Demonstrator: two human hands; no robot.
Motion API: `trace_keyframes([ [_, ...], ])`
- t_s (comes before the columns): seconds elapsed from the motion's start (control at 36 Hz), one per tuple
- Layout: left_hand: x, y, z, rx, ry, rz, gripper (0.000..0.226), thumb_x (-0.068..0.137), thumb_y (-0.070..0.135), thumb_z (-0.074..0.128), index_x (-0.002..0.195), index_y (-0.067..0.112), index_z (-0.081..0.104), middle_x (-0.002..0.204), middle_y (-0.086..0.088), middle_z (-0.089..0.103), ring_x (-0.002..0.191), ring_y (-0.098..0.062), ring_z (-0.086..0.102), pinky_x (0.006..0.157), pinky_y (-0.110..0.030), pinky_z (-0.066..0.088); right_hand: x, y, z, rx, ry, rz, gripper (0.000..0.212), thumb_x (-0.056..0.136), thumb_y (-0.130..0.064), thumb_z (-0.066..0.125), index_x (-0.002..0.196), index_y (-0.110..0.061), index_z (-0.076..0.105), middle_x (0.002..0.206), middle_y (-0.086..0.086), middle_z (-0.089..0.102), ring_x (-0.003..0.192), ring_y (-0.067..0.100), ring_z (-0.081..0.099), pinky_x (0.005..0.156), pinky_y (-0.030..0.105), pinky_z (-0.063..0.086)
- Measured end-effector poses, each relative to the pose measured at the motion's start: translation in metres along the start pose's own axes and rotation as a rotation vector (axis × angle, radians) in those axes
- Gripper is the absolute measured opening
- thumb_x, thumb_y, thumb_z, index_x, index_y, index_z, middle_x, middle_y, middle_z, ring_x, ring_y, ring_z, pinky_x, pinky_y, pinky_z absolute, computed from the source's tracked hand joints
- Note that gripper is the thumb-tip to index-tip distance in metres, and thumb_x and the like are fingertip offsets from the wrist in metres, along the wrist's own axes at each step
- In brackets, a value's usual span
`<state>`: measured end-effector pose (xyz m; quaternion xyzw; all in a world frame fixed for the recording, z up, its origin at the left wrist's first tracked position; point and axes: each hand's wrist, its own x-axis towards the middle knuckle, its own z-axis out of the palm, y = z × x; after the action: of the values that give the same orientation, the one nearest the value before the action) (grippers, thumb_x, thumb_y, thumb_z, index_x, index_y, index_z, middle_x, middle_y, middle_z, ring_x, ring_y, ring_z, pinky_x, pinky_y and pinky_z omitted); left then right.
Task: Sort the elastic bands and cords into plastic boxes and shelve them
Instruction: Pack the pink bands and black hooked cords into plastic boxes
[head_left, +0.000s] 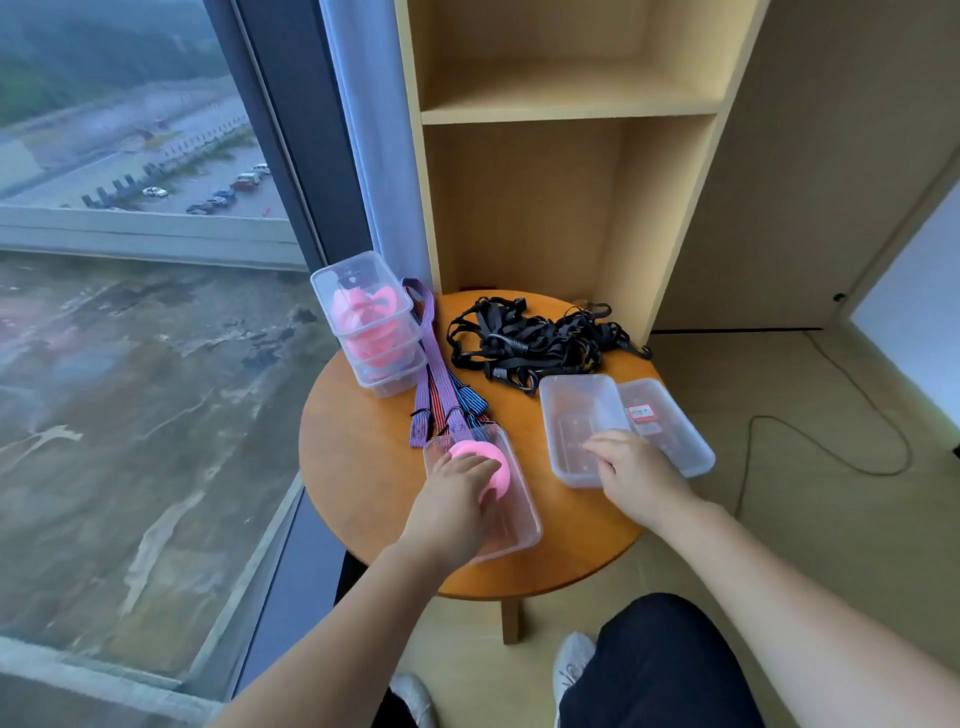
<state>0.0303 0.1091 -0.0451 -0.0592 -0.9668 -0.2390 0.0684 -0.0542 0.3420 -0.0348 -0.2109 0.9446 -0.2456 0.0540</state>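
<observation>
On the round wooden table (374, 493), my left hand (457, 493) grips a pink elastic band (488, 457) inside a clear plastic box (519, 525) at the front left. My right hand (634, 467) rests with loose fingers on the near rim of an empty clear box (576, 410). Beside that box lies a lid with a red label (660, 421). Stacked clear boxes (363, 317) holding pink bands stand at the back left. Striped red-and-blue straps (441, 384) run between the stack and the front box. A tangle of black cords (535, 338) lies at the back.
A tall wooden shelf unit (571, 114) with open compartments stands right behind the table. A large window (130, 260) fills the left side. A black cable (831, 415) trails over the floor at the right. My knee and shoes show below the table.
</observation>
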Motion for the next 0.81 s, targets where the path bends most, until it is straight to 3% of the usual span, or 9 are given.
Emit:
trace_keyframes([
  [0.14, 0.006, 0.023, 0.01, -0.042, 0.016, -0.004, 0.037, 0.089, 0.01, 0.055, 0.125, 0.012, 0.064, 0.128, -0.004, 0.063, 0.122, -0.025, 0.05, 0.103, -0.029, 0.034, -0.014, 0.044, -0.01, -0.045, 0.074, 0.097, 0.031, 0.094, 0.002, 0.047, 0.119, 0.003, 0.065, 0.124, 0.012, 0.062, 0.117, 0.03, 0.055, 0.098, 0.04, 0.044],
  [0.25, 0.019, 0.049, 0.02, -0.07, 0.033, 0.053, 0.036, 0.086, 0.005, 0.057, 0.12, 0.009, 0.066, 0.119, -0.007, 0.067, 0.113, -0.028, 0.057, 0.095, -0.031, 0.041, -0.02, 0.076, -0.017, -0.167, -0.079, 0.183, 0.024, 0.09, 0.003, 0.041, 0.095, -0.01, 0.06, 0.105, 0.001, 0.057, 0.105, 0.03, 0.055, 0.082, 0.034, 0.046],
  [0.31, 0.026, 0.06, 0.026, -0.071, 0.027, 0.077, 0.037, 0.087, 0.005, 0.056, 0.123, 0.008, 0.065, 0.121, -0.008, 0.066, 0.115, -0.027, 0.056, 0.098, -0.032, 0.04, -0.02, 0.091, -0.016, -0.244, -0.139, 0.195, 0.034, 0.095, -0.001, 0.04, 0.124, -0.011, 0.056, 0.14, 0.004, 0.048, 0.133, 0.031, 0.042, 0.105, 0.036, 0.038],
  [0.33, 0.028, 0.064, 0.029, -0.073, 0.023, 0.086, 0.037, 0.087, 0.004, 0.056, 0.123, 0.007, 0.065, 0.121, -0.008, 0.066, 0.115, -0.028, 0.056, 0.099, -0.032, 0.039, -0.019, 0.097, -0.016, -0.267, -0.16, 0.219, 0.04, 0.099, -0.007, 0.04, 0.137, -0.011, 0.049, 0.155, 0.008, 0.033, 0.143, 0.03, 0.029, 0.115, 0.038, 0.028],
  [0.42, 0.039, 0.074, 0.037, -0.087, 0.015, 0.092, 0.037, 0.088, 0.002, 0.055, 0.124, 0.007, 0.064, 0.123, -0.008, 0.066, 0.118, -0.028, 0.054, 0.101, -0.033, 0.039, -0.013, 0.103, -0.019, -0.172, -0.128, 0.351, 0.049, 0.1, -0.029, 0.048, 0.147, -0.017, 0.04, 0.162, 0.012, 0.015, 0.146, 0.032, 0.018, 0.117, 0.041, 0.025],
  [0.47, 0.046, 0.08, 0.041, -0.099, 0.008, 0.072, 0.038, 0.089, 0.002, 0.055, 0.126, 0.008, 0.063, 0.126, -0.007, 0.064, 0.12, -0.028, 0.052, 0.101, -0.035, 0.041, -0.005, 0.104, -0.02, -0.057, -0.083, 0.453, 0.056, 0.098, -0.036, 0.052, 0.148, -0.015, 0.038, 0.16, 0.014, 0.017, 0.144, 0.034, 0.022, 0.112, 0.041, 0.031],
  [0.56, 0.058, 0.085, 0.048, -0.112, 0.001, 0.054, 0.037, 0.089, 0.001, 0.055, 0.124, 0.008, 0.064, 0.126, -0.008, 0.064, 0.12, -0.029, 0.052, 0.101, -0.035, 0.041, 0.008, 0.104, -0.02, -0.095, -0.063, 0.498, 0.054, 0.097, -0.039, 0.052, 0.142, -0.01, 0.042, 0.153, 0.015, 0.028, 0.139, 0.035, 0.03, 0.106, 0.042, 0.036],
  [0.67, 0.071, 0.089, 0.055, -0.094, -0.001, 0.064, 0.036, 0.087, 0.0, 0.056, 0.121, 0.007, 0.066, 0.123, -0.008, 0.065, 0.118, -0.029, 0.054, 0.101, -0.036, 0.041, 0.026, 0.108, -0.02, -0.098, 0.041, 0.597, 0.034, 0.099, -0.024, 0.051, 0.125, -0.003, 0.053, 0.129, 0.016, 0.049, 0.116, 0.033, 0.051, 0.092, 0.037, 0.045],
  [0.81, 0.083, 0.089, 0.062, -0.066, -0.013, 0.089, 0.038, 0.086, -0.001, 0.055, 0.121, 0.007, 0.066, 0.123, -0.008, 0.066, 0.12, -0.027, 0.054, 0.101, -0.031, 0.04, 0.04, 0.115, -0.021, -0.077, 0.038, 0.695, 0.028, 0.093, -0.012, 0.057, 0.118, 0.001, 0.059, 0.127, 0.018, 0.051, 0.114, 0.034, 0.054, 0.088, 0.035, 0.045],
])
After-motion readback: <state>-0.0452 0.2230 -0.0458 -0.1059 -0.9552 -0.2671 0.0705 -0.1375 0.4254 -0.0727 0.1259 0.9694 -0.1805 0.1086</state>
